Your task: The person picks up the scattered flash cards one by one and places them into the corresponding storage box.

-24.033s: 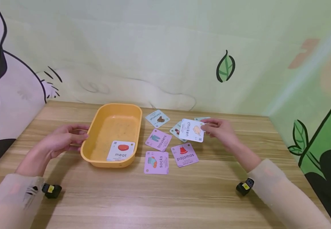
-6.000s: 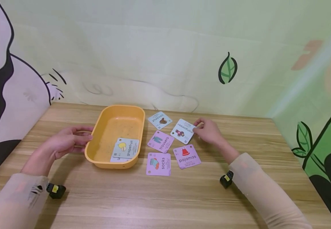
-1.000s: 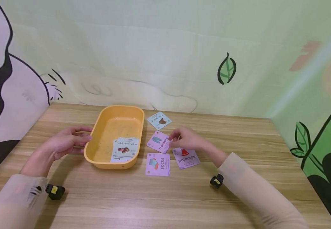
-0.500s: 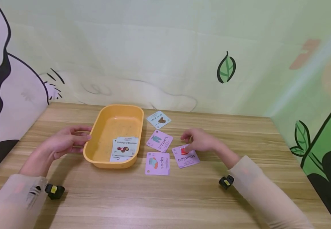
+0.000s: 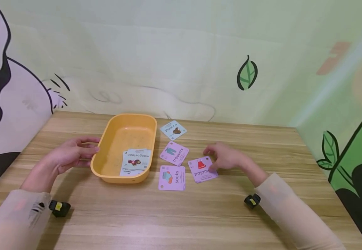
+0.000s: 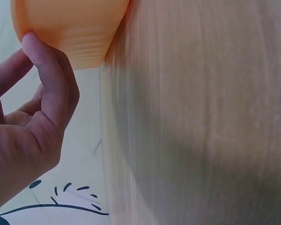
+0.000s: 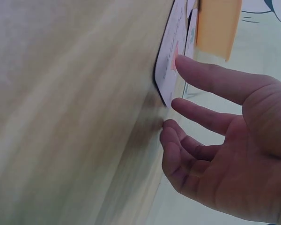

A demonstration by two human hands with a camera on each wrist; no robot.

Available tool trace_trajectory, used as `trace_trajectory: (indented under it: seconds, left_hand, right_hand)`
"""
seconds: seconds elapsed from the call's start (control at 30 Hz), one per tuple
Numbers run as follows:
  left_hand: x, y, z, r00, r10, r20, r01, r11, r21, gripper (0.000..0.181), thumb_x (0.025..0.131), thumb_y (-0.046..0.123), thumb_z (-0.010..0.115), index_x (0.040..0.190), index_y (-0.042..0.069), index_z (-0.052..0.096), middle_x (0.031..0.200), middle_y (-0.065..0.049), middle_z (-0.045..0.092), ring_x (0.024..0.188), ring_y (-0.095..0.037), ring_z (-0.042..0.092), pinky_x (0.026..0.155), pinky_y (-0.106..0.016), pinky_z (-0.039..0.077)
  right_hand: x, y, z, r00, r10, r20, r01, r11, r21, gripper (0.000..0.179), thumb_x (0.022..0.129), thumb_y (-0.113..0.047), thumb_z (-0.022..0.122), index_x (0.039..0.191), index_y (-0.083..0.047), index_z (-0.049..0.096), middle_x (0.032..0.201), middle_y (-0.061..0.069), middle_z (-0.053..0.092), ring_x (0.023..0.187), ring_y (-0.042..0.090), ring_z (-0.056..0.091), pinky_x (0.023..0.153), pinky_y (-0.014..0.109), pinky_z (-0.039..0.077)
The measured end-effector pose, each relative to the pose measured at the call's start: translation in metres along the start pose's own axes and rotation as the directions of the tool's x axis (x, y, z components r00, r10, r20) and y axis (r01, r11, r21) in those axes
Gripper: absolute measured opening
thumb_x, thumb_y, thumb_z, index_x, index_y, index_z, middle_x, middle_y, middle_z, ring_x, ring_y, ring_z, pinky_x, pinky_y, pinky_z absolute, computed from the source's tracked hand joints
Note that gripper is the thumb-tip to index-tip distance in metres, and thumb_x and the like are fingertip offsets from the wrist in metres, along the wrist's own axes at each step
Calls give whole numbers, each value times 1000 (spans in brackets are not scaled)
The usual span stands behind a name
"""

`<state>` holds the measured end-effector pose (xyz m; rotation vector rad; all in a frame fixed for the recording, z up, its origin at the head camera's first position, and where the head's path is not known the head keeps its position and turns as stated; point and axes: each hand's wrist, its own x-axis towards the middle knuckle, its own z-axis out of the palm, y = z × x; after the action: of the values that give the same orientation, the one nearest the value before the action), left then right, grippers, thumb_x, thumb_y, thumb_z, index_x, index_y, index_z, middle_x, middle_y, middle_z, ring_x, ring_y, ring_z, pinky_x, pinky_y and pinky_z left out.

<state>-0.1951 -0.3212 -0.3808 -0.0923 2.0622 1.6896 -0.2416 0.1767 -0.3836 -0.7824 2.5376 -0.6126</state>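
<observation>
My left hand (image 5: 74,154) touches the outer left side of the yellow plastic tray (image 5: 101,146), its fingertips right at the rim. Inside the tray's near end lies a small pile of flashcards, with the mangosteen card (image 5: 137,159) on top. My right hand (image 5: 226,156) is over the right side of the purple pajamas card (image 5: 201,169); in the right wrist view the thumb (image 7: 201,72) meets the card's face while the index fingertip stays just off its edge. Left of that card lie the trousers card (image 5: 174,153) and the socks card (image 5: 172,178).
The pale blue coconut card (image 5: 173,130) lies behind the trousers card, near the tray's right wall. All of this sits on a wood-grain table (image 5: 156,218). A printed cloth backdrop (image 5: 181,69) rises at the table's back edge.
Over the longer span, the chicken, grapefruit and mangosteen cards have gone into the tray. In the last second my right hand has moved from the trousers card rightward to the pajamas card.
</observation>
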Motion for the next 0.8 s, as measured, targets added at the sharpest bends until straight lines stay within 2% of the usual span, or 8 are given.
trace_trajectory:
  seconds: [0.5, 0.8]
  left_hand:
    - [-1, 1, 1, 1000, -3, -9, 3, 1000, -3, 68, 105, 15, 60, 157, -6, 21, 113, -5, 67, 94, -17, 70, 84, -38, 60]
    - [-1, 0, 1, 1000, 1, -7, -1, 1000, -2, 68, 105, 14, 60, 157, -7, 22, 114, -5, 68, 95, -18, 70, 84, -38, 60]
  right_hand:
    - [-1, 3, 5, 999, 13, -48, -14, 1000, -8, 48, 78, -4, 85, 122, -1, 65, 116, 14, 59, 110, 31, 54, 97, 47, 46]
    - [0, 4, 6, 998, 19, -51, -19, 1000, 7, 45, 77, -3, 85, 118, -1, 65, 114, 12, 61, 108, 30, 55, 97, 47, 46]
